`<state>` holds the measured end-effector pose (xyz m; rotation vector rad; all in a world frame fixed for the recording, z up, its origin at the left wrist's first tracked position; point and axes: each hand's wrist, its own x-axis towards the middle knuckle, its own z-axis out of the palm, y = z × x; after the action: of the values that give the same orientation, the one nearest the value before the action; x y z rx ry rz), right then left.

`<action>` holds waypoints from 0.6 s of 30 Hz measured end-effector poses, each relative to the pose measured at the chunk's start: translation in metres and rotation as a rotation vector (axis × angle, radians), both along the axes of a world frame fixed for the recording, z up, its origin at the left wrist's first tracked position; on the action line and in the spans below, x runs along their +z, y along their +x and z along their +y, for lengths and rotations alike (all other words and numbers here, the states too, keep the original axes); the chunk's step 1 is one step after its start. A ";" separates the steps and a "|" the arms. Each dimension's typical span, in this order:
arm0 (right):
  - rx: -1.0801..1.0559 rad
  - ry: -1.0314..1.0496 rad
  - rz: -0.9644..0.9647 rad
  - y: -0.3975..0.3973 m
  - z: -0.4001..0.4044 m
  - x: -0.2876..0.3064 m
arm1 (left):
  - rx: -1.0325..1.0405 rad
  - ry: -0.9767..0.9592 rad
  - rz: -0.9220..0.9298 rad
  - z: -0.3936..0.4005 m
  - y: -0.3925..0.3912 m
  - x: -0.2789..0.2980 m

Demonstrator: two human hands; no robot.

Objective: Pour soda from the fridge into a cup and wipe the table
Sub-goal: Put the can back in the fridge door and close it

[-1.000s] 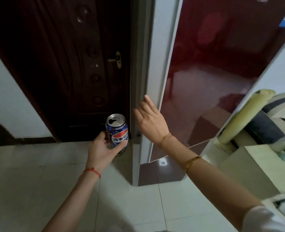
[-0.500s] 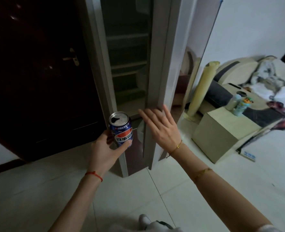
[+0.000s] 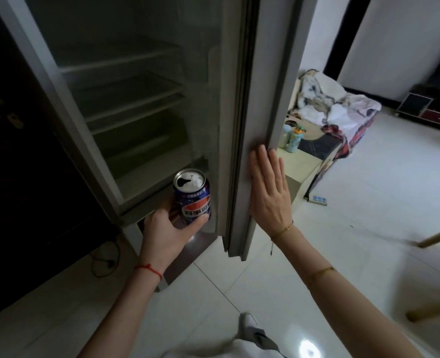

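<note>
- The person stands at the fridge, whose door hangs open; I judge the step in hand to be the one around the fridge, with no cup or table to be seen from here.
- The left hand grips the soda can, fingers and thumb curled round its lower half, holding it upright just in front of the lowest shelf.
- The right hand lies flat and spread against the inner edge of the door, fingers straight, pressing rather than grasping.
- The can's top is already open, a dark mouth showing; how much soda is inside I cannot tell.
- The fridge shelves look bare.
- Next, I'd guess, a steady push on the door, keeping the open can level so nothing slops out.
- Far right, small bottles stand on a low bench.
</note>
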<state>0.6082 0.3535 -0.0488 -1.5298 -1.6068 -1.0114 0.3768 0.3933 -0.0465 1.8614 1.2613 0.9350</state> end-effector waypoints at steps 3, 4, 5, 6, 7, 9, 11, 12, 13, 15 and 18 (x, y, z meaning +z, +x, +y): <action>-0.061 -0.011 0.081 0.021 -0.012 0.003 | -0.055 0.035 0.015 -0.003 0.020 0.003; -0.081 -0.011 0.110 0.028 -0.016 0.004 | -0.071 0.045 0.022 -0.004 0.027 0.004; -0.100 -0.011 0.136 0.036 -0.019 0.005 | -0.085 0.050 0.031 -0.005 0.033 0.005; -0.120 -0.012 0.159 0.043 -0.022 0.005 | -0.100 0.049 0.039 -0.006 0.040 0.005; -0.140 -0.015 0.181 0.049 -0.025 0.006 | -0.119 0.047 0.042 -0.007 0.046 0.005; -0.181 -0.031 0.212 0.063 -0.030 0.008 | -0.157 0.043 0.038 -0.008 0.061 0.005; -0.214 -0.061 0.238 0.077 -0.035 0.011 | -0.184 0.050 0.039 -0.009 0.075 0.006; -0.225 -0.072 0.251 0.084 -0.037 0.012 | -0.190 0.065 0.049 -0.009 0.083 0.007; -0.234 -0.079 0.266 0.091 -0.039 0.013 | -0.193 0.085 0.061 -0.009 0.090 0.009; -0.248 -0.092 0.304 0.104 -0.042 0.016 | -0.203 0.100 0.072 -0.010 0.107 0.011; -0.248 -0.116 0.356 0.128 -0.044 0.019 | -0.224 0.085 0.060 -0.015 0.133 0.013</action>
<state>0.7365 0.3092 -0.0297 -1.9021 -1.2675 -0.7271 0.5096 0.3786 -0.0332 2.0614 1.0344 0.8275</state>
